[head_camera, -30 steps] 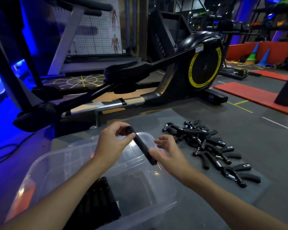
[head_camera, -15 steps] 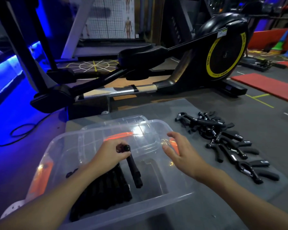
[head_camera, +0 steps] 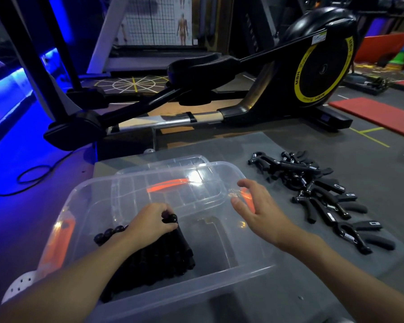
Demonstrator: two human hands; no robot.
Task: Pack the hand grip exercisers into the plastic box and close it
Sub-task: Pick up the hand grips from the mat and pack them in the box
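A clear plastic box (head_camera: 219,283) with orange latches stands on the grey mat in front of me. Inside it, at the left, lies a row of black hand grip exercisers (head_camera: 159,255). My left hand (head_camera: 149,223) is down in the box and pinches the knobbed top end of one folded exerciser (head_camera: 172,219) at the right end of that row. My right hand (head_camera: 254,207) hovers over the box's right rim with fingers spread, holding nothing. A pile of loose black exercisers (head_camera: 322,194) lies on the mat to the right of the box.
The box's clear lid (head_camera: 163,164) lies behind the box, partly under it. A black and yellow elliptical trainer (head_camera: 289,73) stands just beyond the mat. A cable (head_camera: 21,176) loops on the blue-lit floor at the left. Red mats (head_camera: 378,115) lie far right.
My left hand has carried the exerciser from above the box down into it and laid it against the row. My right hand let go of its lower end and drew off to the right rim.
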